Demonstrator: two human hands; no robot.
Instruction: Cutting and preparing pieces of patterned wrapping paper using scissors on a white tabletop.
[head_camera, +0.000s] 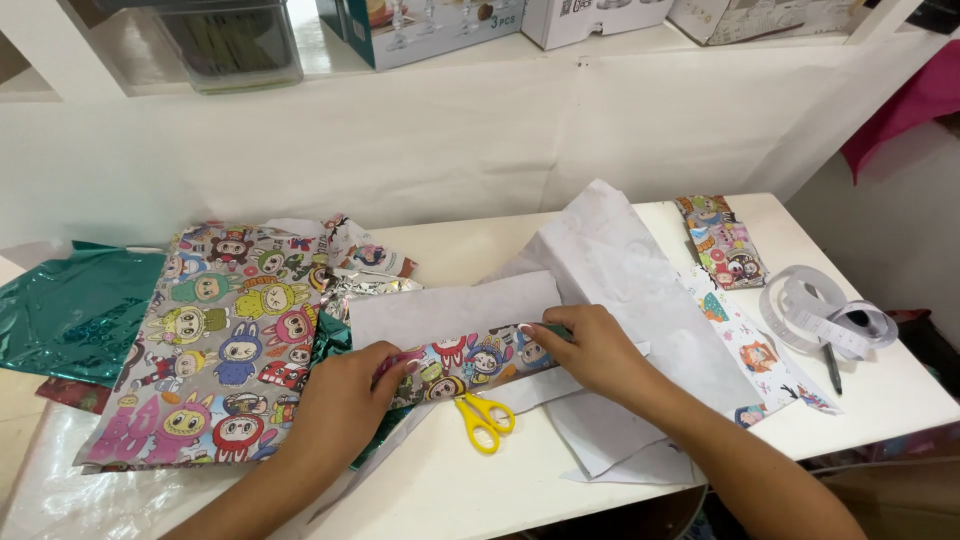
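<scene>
Right now both hands press a fold of cartoon-print wrapping paper (470, 362) over a flat white-backed parcel near the middle of the surface (480, 480). The left hand (345, 405) has its grip pressed together, pinching the fold's left end; the right hand (592, 350) lays closed fingers flat on its right end. Yellow-handled scissors (485, 420) lie just beside the fold, toward the front edge. To fold well, I judge, keep the crease taut and level between both hands.

head camera, looking down, near table (620, 470)
</scene>
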